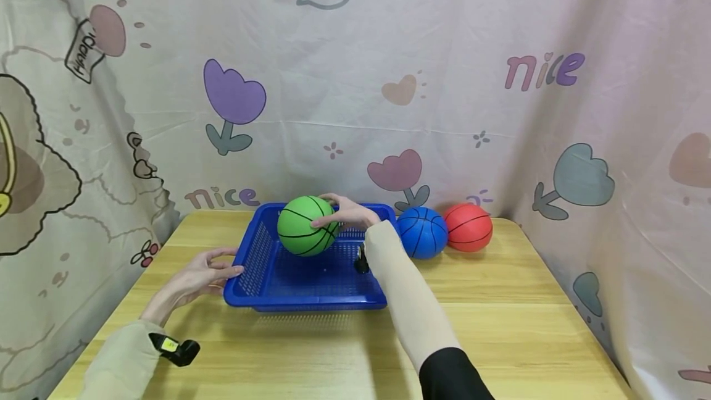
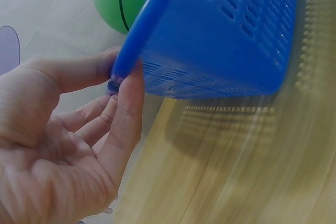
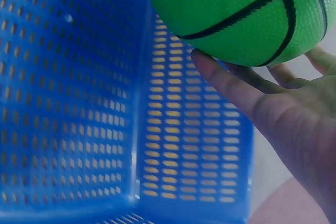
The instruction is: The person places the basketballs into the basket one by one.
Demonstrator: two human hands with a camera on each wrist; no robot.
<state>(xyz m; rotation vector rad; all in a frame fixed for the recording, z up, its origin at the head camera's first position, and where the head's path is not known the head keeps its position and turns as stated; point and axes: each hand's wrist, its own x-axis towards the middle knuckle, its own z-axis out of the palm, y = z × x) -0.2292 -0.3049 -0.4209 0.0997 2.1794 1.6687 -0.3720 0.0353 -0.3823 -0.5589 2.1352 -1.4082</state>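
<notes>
Pinching the basket at its left edge with the left hand, gripping the green ball at the basket's far left with the right hand — steady now, hold that edge firm, guide the ball slowly, clear of the sides!

Head view bright; soft shadows on table; wrist views dimmer.

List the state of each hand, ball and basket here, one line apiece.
Left hand: pinching the left rim of the blue basket.
Right hand: gripping the green ball.
Green ball: held; whether it touches the basket is unclear.
Blue basket: open side up, rim held.
Blue ball: not held, on the table.
Red ball: not held, beside the blue ball.
</notes>
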